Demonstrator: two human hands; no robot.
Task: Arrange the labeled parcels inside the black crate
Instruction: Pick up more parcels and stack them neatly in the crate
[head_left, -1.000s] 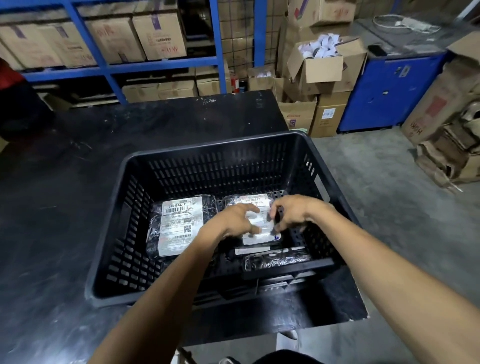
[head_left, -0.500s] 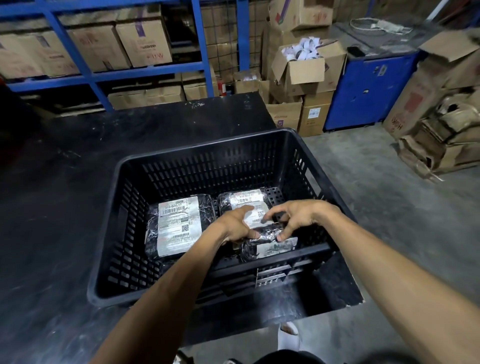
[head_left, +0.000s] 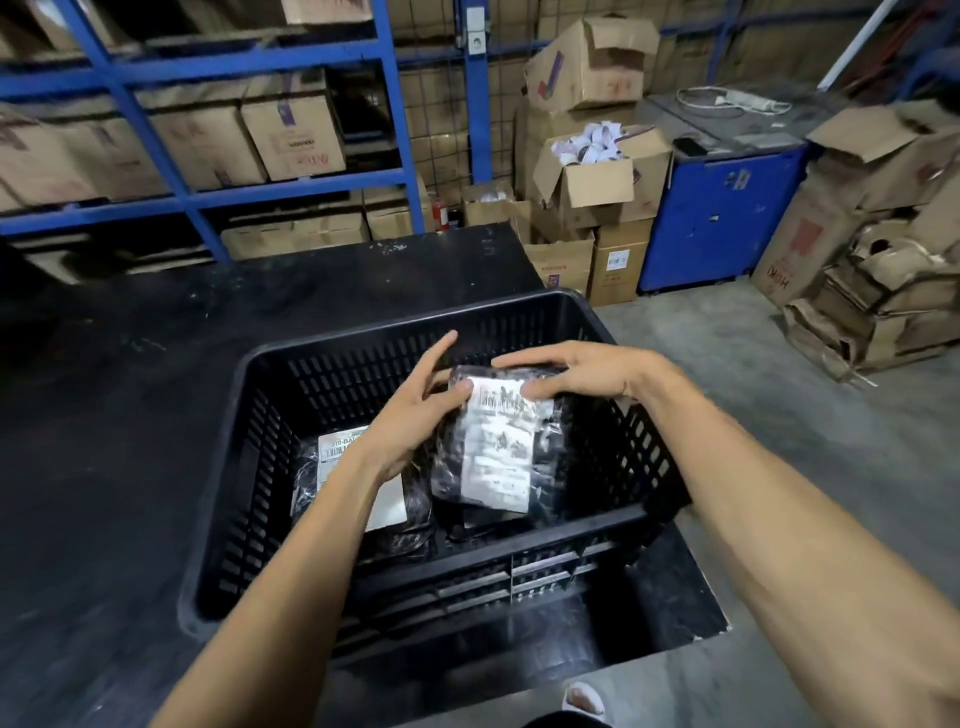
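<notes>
The black slotted crate (head_left: 483, 551) sits on a dark table near its right front corner. Both hands hold one black plastic parcel with a white label (head_left: 496, 457) tilted up above the crate's right half. My left hand (head_left: 415, 410) grips its upper left edge, thumb on the label. My right hand (head_left: 576, 374) grips its top right edge. A second labeled parcel (head_left: 343, 452) lies flat on the crate floor at the left, partly hidden by my left forearm. What lies beneath the lifted parcel is hidden.
The dark table (head_left: 119, 415) stretches left and back. Blue shelving (head_left: 208, 192) with cardboard boxes stands behind it. Open cartons (head_left: 597, 182), a blue cabinet (head_left: 722, 213) and flattened cardboard (head_left: 872, 301) line the grey floor at the right. A foot (head_left: 584, 699) shows below the table edge.
Both hands have lifted a labeled parcel from the crate's right floor and tilted it upright. The camera has swung and come closer. The left parcel has stayed put.
</notes>
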